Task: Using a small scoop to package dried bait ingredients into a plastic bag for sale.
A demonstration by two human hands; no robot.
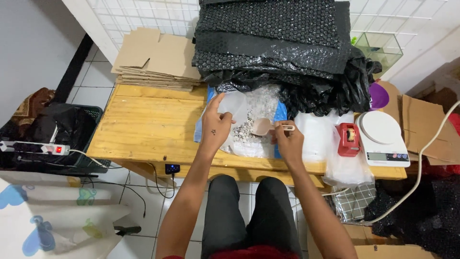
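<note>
My left hand (pixel 215 125) holds up a small clear plastic bag (pixel 234 106), gripping its edge over a large open sack of white granules (pixel 258 108). My right hand (pixel 287 139) holds a small pale scoop (pixel 264 126) by its handle, with the bowl sitting among the granules just right of the clear bag. Both hands are over the middle of a wooden table (pixel 143 124). My legs in black trousers show below the table's front edge.
A white kitchen scale (pixel 382 136) and a red tape dispenser (pixel 348 139) sit at the table's right end, with clear bags (pixel 345 168) beside them. Black bubble wrap (pixel 278 38) and flat cardboard (pixel 153 57) are stacked at the back. A black basket (pixel 52 134) and power strip (pixel 43 148) stand left.
</note>
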